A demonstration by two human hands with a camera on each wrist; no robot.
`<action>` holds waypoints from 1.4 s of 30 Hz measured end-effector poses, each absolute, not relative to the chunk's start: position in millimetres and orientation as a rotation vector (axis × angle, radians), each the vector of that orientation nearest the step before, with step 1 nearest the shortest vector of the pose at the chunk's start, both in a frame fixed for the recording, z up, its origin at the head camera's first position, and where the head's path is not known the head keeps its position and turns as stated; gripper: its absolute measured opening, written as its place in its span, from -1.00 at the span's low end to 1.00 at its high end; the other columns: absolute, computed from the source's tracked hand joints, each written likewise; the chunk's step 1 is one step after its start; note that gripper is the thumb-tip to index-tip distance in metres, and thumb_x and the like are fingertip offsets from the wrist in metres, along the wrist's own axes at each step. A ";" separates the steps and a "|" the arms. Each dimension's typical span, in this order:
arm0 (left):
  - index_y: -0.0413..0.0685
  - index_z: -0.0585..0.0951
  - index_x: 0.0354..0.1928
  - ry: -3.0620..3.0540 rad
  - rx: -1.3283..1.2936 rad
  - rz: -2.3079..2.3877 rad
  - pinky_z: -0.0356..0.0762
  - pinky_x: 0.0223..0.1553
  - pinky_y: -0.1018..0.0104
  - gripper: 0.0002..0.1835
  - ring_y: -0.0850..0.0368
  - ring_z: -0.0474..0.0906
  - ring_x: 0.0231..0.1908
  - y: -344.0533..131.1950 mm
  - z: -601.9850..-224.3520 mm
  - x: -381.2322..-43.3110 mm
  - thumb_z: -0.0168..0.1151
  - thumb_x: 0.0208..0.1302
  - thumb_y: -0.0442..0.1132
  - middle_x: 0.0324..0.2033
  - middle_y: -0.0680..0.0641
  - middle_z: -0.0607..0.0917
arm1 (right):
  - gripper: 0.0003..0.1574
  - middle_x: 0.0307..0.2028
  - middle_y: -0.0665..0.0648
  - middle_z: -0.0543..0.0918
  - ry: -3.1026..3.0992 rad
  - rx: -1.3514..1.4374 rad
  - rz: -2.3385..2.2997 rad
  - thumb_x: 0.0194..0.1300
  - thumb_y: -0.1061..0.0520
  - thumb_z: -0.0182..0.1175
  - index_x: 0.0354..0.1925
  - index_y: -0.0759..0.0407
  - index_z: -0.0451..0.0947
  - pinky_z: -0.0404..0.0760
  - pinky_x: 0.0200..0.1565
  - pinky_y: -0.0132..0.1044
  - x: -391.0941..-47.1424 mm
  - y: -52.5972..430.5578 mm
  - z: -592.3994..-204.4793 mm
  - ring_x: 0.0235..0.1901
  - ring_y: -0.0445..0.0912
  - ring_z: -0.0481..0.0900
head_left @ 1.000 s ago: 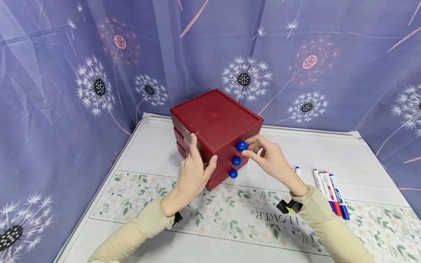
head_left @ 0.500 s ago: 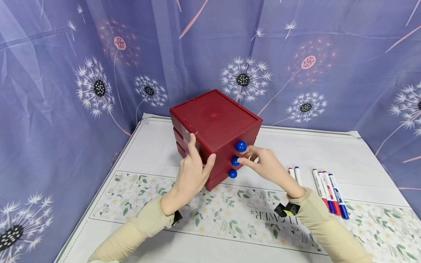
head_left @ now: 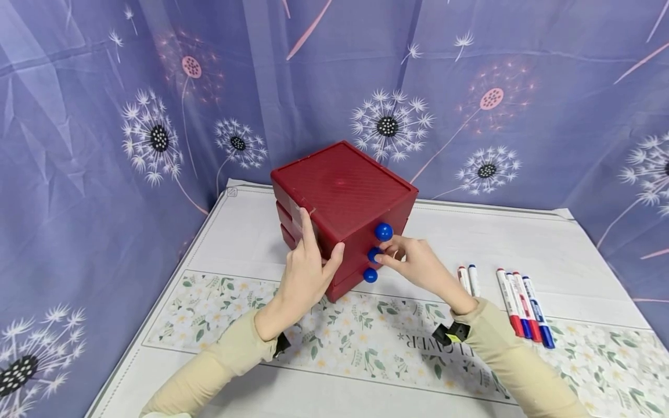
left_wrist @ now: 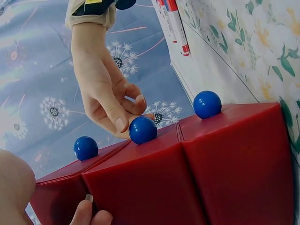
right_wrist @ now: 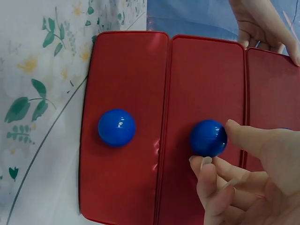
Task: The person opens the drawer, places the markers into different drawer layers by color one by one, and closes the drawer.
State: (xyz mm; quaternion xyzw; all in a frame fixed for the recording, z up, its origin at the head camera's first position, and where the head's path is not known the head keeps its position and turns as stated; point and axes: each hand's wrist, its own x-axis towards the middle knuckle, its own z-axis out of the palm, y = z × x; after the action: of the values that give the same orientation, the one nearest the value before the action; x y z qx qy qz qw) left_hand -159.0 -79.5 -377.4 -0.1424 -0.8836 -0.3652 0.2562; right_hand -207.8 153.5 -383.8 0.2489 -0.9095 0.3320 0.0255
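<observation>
A red drawer cabinet (head_left: 345,188) with three stacked drawers stands on the table, a round blue knob on each drawer front. My right hand (head_left: 420,264) pinches the middle blue knob (right_wrist: 208,138) between thumb and fingertips. Above it is the top blue knob (head_left: 384,232), and below it the bottom blue knob (right_wrist: 116,128). All three drawers look closed. My left hand (head_left: 305,278) rests against the cabinet's left side and front corner, index finger and thumb stretched out. Part of its fingers is hidden behind the corner in the head view.
Several red and blue markers (head_left: 528,307) lie on the table to the right of the cabinet, two of them (head_left: 468,280) nearer to my right wrist. A white cloth with a flower band (head_left: 366,342) covers the table. Purple dandelion curtains (head_left: 334,75) hang behind and at the left.
My right hand has moved down from the top knob to the middle knob and now pinches it. The left hand has stayed almost still against the cabinet.
</observation>
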 end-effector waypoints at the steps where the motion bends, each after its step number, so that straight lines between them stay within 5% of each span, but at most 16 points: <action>1: -0.32 -0.21 0.50 -2.402 -0.385 -0.990 0.71 -0.30 0.16 -0.03 -0.12 0.71 -0.42 -79.5 -377.4 -159.0 0.13 0.36 0.02 -0.21 -0.32 0.62 | -0.69 -0.37 0.05 0.75 -2.817 0.771 1.027 0.23 0.02 0.33 -0.13 0.20 0.65 0.50 -0.43 -0.39 -208.1 153.3 -384.9 -0.45 -0.20 0.55; 42: -0.35 -0.20 0.49 -2.418 -0.378 -0.957 0.71 -0.30 0.12 -0.03 -0.19 0.71 -0.39 -78.1 -377.3 -159.0 0.14 0.37 -0.01 -0.10 -0.38 0.60 | -0.88 -0.28 0.08 0.77 -2.814 0.839 1.121 0.29 0.11 0.26 -0.25 0.07 0.50 0.60 -0.35 -0.37 -200.4 155.4 -388.7 -0.33 -0.12 0.71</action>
State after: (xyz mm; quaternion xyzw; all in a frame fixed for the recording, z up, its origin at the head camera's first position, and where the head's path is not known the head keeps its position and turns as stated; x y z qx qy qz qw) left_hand -159.0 -78.1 -377.3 -0.1391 -0.8900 -0.3522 0.2539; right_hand -200.4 155.4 -388.7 0.2668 -0.8953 0.3568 -0.0009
